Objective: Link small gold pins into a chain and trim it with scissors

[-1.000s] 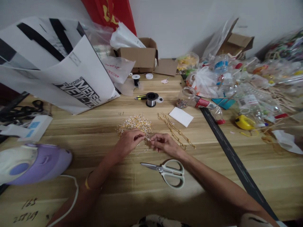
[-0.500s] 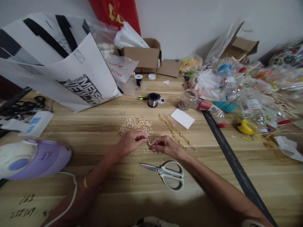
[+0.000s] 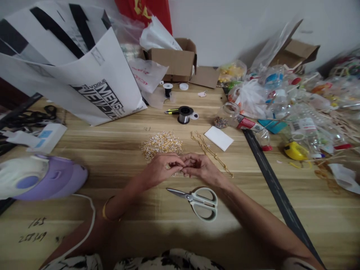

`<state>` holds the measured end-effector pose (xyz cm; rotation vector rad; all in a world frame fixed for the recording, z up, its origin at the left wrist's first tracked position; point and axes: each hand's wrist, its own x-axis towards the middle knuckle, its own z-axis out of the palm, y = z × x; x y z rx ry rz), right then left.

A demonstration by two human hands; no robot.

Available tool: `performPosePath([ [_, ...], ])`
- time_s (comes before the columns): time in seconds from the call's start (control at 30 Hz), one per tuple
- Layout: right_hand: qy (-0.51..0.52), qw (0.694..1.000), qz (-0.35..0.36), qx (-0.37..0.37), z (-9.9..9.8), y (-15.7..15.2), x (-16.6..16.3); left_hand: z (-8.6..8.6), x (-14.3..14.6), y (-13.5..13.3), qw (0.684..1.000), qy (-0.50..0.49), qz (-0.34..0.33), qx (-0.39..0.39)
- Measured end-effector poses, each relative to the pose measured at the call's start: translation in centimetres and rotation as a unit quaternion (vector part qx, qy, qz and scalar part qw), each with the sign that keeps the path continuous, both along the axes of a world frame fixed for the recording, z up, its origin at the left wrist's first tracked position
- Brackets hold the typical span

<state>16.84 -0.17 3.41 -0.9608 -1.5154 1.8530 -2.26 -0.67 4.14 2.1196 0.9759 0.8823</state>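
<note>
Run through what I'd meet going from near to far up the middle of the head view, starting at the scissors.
Scissors → left hand and right hand, level → pile of small gold and clear pieces → silver wire spool → black spool → open cardboard box → red bag.

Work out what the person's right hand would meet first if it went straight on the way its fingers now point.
The left hand, most likely: the right hand points across at it, and the two look very close or touching, though depth is unclear in this one view.
</note>
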Motion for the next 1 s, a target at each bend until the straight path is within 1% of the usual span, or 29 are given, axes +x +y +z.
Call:
performPosePath([
  [0.1, 0.001, 1.000, 0.022, 0.004, 0.0, 0.1, 0.2, -0.1, 0.5, -0.2, 0.998, -0.029, 0.043, -0.023],
  [0.2, -0.005, 1.000, 0.023, 0.020, -0.2, 0.2, 0.3, -0.4, 0.8, -0.4, 0.997, -0.043, 0.068, -0.019],
  [0.37, -0.009, 0.999, 0.015, 0.029, -0.2, 0.1, 0.4, -0.4, 1.3, -0.7, 0.996, -0.056, 0.069, -0.004],
  [0.47, -0.026, 0.999, 0.034, 0.033, -0.3, 0.6, 1.0, -0.3, 1.3, -0.7, 0.995, -0.053, 0.086, -0.011],
  [0.53, -0.031, 0.997, 0.055, 0.034, -0.5, 1.2, 1.7, -0.4, 1.2, -0.5, 0.995, -0.035, 0.093, -0.019],
  [0.63, -0.046, 0.995, 0.084, 0.028, -0.8, 2.3, 2.9, -0.6, 0.7, 0.0, 0.995, 0.033, 0.084, -0.031],
  [0.73, -0.055, 0.994, 0.094, 0.021, -1.0, 3.3, 4.0, -0.6, 0.3, 0.3, 0.989, 0.136, 0.044, -0.029],
  [0.87, -0.096, 0.988, 0.114, 0.027, -0.8, 4.1, 5.2, -0.6, 0.4, -0.3, 0.957, 0.291, -0.002, -0.010],
  [0.93, -0.122, 0.983, 0.132, 0.041, -0.6, 4.3, 5.5, -0.9, 0.7, -0.9, 0.938, 0.346, -0.011, 0.006],
  [1.0, -0.139, 0.977, 0.152, 0.055, -0.3, 4.4, 5.8, -1.4, 0.8, -1.5, 0.929, 0.370, -0.005, 0.025],
])
